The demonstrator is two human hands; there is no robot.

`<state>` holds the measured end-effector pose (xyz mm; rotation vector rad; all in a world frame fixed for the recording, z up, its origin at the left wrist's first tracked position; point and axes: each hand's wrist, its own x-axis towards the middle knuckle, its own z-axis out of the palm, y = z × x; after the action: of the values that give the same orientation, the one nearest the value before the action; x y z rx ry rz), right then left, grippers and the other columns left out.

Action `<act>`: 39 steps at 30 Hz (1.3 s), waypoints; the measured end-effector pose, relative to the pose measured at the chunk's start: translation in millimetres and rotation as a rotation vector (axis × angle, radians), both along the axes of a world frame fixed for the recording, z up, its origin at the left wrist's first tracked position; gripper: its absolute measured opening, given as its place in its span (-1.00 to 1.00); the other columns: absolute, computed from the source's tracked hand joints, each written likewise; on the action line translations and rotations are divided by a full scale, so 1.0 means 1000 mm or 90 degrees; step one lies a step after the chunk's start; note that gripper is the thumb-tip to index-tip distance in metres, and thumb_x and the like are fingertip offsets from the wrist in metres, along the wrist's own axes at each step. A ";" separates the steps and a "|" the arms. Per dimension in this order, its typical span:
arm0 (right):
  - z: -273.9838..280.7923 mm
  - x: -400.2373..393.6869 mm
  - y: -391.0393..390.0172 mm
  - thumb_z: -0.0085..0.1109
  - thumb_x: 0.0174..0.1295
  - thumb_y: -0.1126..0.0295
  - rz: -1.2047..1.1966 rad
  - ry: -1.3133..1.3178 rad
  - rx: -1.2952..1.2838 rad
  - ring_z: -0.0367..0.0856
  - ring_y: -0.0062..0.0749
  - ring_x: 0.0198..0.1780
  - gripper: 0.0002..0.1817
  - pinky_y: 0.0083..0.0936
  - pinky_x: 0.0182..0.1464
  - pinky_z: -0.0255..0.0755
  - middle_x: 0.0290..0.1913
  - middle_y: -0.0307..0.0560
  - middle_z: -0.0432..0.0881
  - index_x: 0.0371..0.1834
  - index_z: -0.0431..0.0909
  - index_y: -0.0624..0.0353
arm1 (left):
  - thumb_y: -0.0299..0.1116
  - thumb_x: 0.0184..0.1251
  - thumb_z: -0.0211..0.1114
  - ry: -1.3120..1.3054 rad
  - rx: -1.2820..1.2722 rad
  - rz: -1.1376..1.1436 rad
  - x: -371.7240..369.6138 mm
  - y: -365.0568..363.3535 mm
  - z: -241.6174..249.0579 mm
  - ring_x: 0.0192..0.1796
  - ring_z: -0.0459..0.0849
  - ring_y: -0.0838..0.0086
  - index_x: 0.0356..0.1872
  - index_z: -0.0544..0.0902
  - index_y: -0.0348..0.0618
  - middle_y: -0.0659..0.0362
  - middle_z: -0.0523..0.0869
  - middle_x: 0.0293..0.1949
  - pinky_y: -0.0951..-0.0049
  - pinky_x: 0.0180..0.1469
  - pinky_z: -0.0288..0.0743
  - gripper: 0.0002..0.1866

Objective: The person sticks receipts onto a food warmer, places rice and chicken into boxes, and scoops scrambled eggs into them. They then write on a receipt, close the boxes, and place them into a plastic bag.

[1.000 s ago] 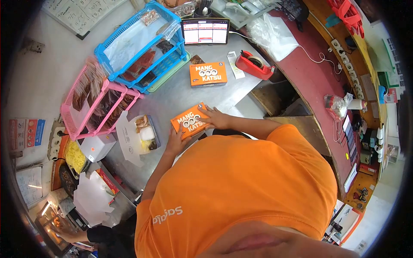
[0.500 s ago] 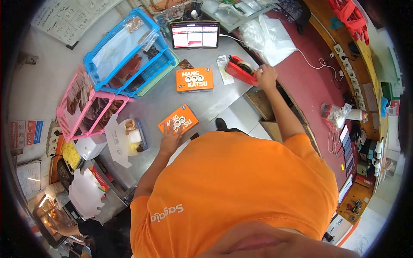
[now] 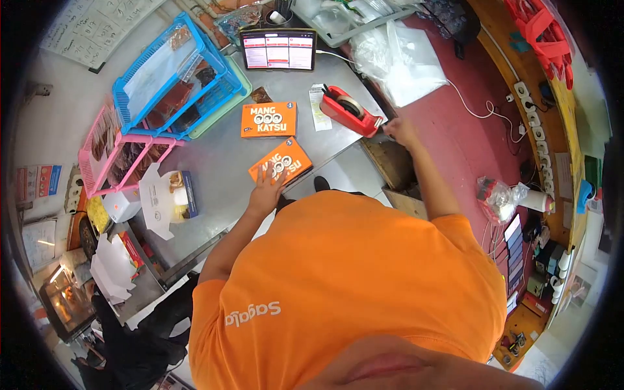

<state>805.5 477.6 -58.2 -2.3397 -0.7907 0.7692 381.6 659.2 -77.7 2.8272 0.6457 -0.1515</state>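
My feed shows the orange box (image 3: 292, 158) now nearer its twin (image 3: 268, 119) on the metal table (image 3: 218, 156), left hand (image 3: 265, 196) spread on it, but I can't tell whether the right hand (image 3: 404, 132), beside the tape dispenser (image 3: 343, 116), grips anything.

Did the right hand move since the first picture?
Yes: against the tablet, the right hand moved right and forward, from the nearer box to beside the tape dispenser.

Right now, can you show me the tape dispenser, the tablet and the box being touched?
Tape dispenser (image 3: 343, 116), head view: red side.
Tablet (image 3: 278, 51), head view: lit screen.
Touched box (image 3: 285, 160), head view: printed orange top.
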 end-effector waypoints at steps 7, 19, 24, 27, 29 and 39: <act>-0.024 -0.035 -0.014 0.16 0.13 0.40 -0.249 0.269 0.257 0.57 -0.55 -0.30 -0.86 -0.60 -0.21 0.39 -0.36 -0.19 0.67 -0.32 0.64 0.20 | -0.11 0.38 0.01 -0.022 -0.080 0.111 0.054 -0.029 0.015 0.35 0.07 -0.26 0.35 0.20 0.22 -0.17 0.10 0.36 0.04 0.29 0.19 -0.48; -0.017 -0.154 0.068 0.32 0.10 0.21 -0.001 0.502 0.139 0.48 -0.66 -0.57 -0.70 -0.71 -0.51 0.32 -0.55 -0.20 0.62 -0.50 0.60 0.26 | -0.17 0.40 -0.04 -0.063 -0.197 0.196 0.127 -0.046 0.020 0.29 0.20 -0.25 0.42 -0.09 -0.09 -0.30 0.22 0.28 0.09 0.33 0.12 -0.34; 0.000 -0.131 0.062 0.42 -0.07 0.11 0.306 -0.190 0.082 0.50 -0.35 -0.67 -0.65 -0.50 -0.55 0.37 -0.70 -0.21 0.52 -0.56 0.51 0.13 | -0.16 0.40 -0.05 -0.063 -0.192 0.179 0.119 -0.032 0.020 0.27 0.26 -0.21 0.41 0.02 0.12 -0.33 0.26 0.24 0.10 0.27 0.24 -0.41; 0.045 -0.138 0.063 0.46 -0.20 0.12 0.393 -0.212 0.092 0.53 -0.21 -0.24 -0.59 -0.26 -0.23 0.30 -0.29 -0.11 0.57 -0.41 0.46 0.08 | -0.14 0.39 -0.02 -0.156 -0.213 0.131 0.102 -0.023 0.014 0.21 0.35 -0.21 0.35 0.21 0.24 -0.30 0.34 0.20 0.11 0.20 0.34 -0.50; 0.055 -0.147 0.072 0.50 -0.28 0.15 0.523 -0.238 0.090 0.26 -0.08 0.23 -0.32 -0.08 0.09 0.14 0.22 -0.02 0.31 -0.01 0.43 -0.01 | -0.10 0.35 0.04 -0.208 -0.256 0.085 0.088 -0.022 0.027 0.20 0.43 -0.01 0.27 0.35 0.25 -0.10 0.44 0.18 0.20 0.14 0.42 -0.55; 0.022 -0.203 0.135 0.40 -0.39 -0.10 0.747 -0.166 -0.116 0.07 0.13 0.34 0.13 0.26 0.34 -0.34 0.26 0.20 0.18 0.41 0.07 -0.21 | -0.06 0.25 0.18 -0.201 -0.291 0.157 0.003 -0.010 0.012 0.30 0.33 0.18 0.13 0.48 -0.05 0.11 0.43 0.23 0.30 0.13 0.44 -0.53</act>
<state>602.2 612.7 -36.6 -1.9733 -2.3585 0.9828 384.8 649.4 -65.7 2.2479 0.7646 0.1673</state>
